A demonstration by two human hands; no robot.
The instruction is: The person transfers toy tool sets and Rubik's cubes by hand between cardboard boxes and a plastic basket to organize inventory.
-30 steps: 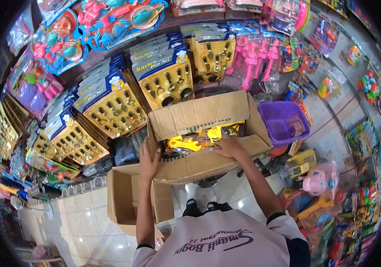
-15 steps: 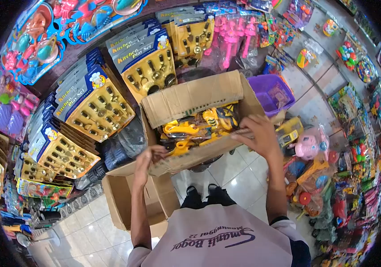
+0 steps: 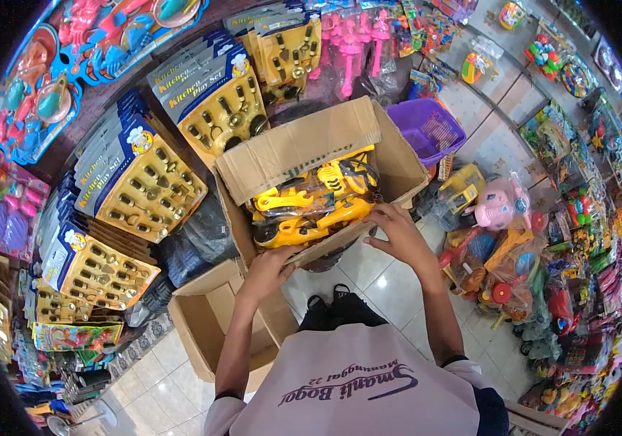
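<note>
At frame centre, left hand (image 3: pixel 273 263) and right hand (image 3: pixel 398 231) press the near flap (image 3: pixel 329 245) of the cardboard box (image 3: pixel 303 149) down. Both grips half-closed on its edge, exposing yellow toys (image 3: pixel 311 207)

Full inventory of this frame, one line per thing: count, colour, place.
open box: one, brown cardboard, centre, flaps up
toy tools: several, yellow and black, bagged, inside the open box
empty box: one, brown, on the floor, lower left of the open box
Kitchen Play Set cards: many, blue and yellow, stacked at left and top
basket: one, purple, right of the open box
pink toy: one, bagged, at right
bagged toys: many, mixed colours, piled at right
floor: white tiles
left hand: on the open box's near edge
right hand: on the near flap
</note>
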